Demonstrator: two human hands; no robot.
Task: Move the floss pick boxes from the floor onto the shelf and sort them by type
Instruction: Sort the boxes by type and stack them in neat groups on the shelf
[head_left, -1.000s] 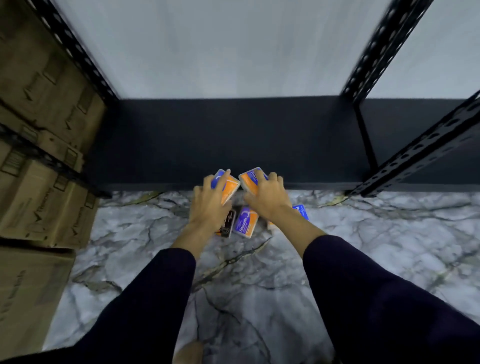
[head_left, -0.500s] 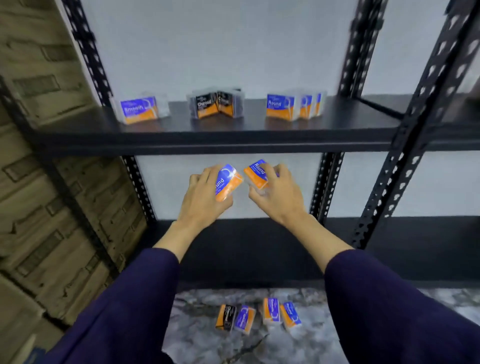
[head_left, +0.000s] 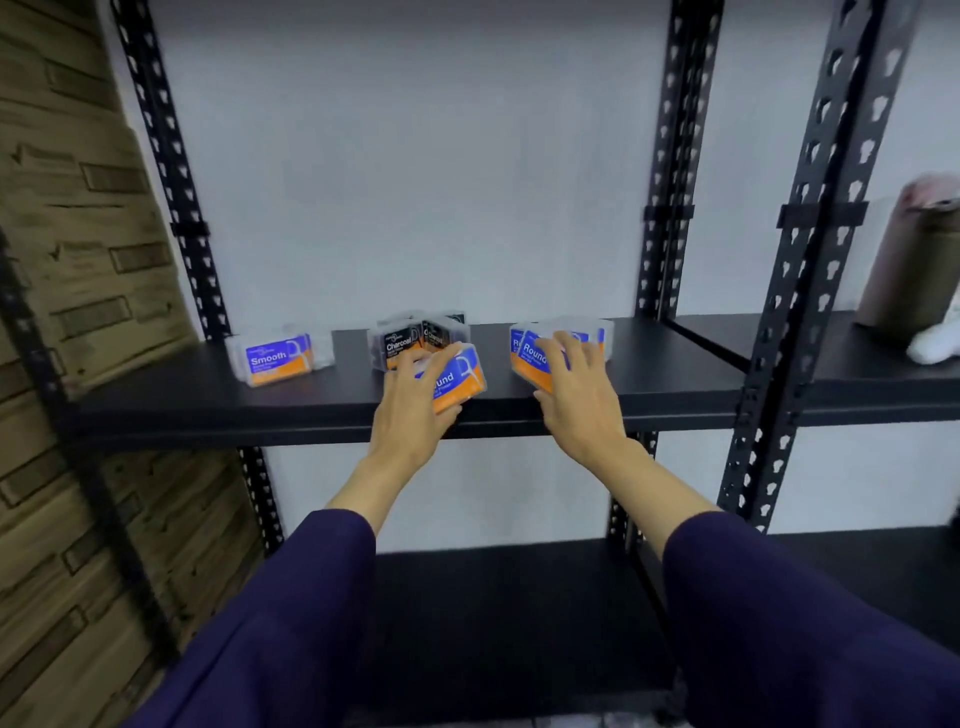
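On the shelf (head_left: 322, 400), a Smooth box (head_left: 278, 359) stands at nine o'clock of the Charcoal boxes (head_left: 410, 340). A Round box (head_left: 460, 382) is gripped by the left hand (head_left: 415, 410), at the fingers' three o'clock. Another Round box (head_left: 535, 358) is held under the right hand's (head_left: 582, 400) fingertips, against the Round stack (head_left: 597, 332).

The left hand (head_left: 410, 415) is covering the first letters on its Round box (head_left: 457, 382). The right hand (head_left: 582, 400) is hiding most of the Round stack (head_left: 535, 353). The brown bottle (head_left: 914, 260) is running off the right edge, blurred. The Charcoal boxes (head_left: 410, 340) are showing unreadable small print.
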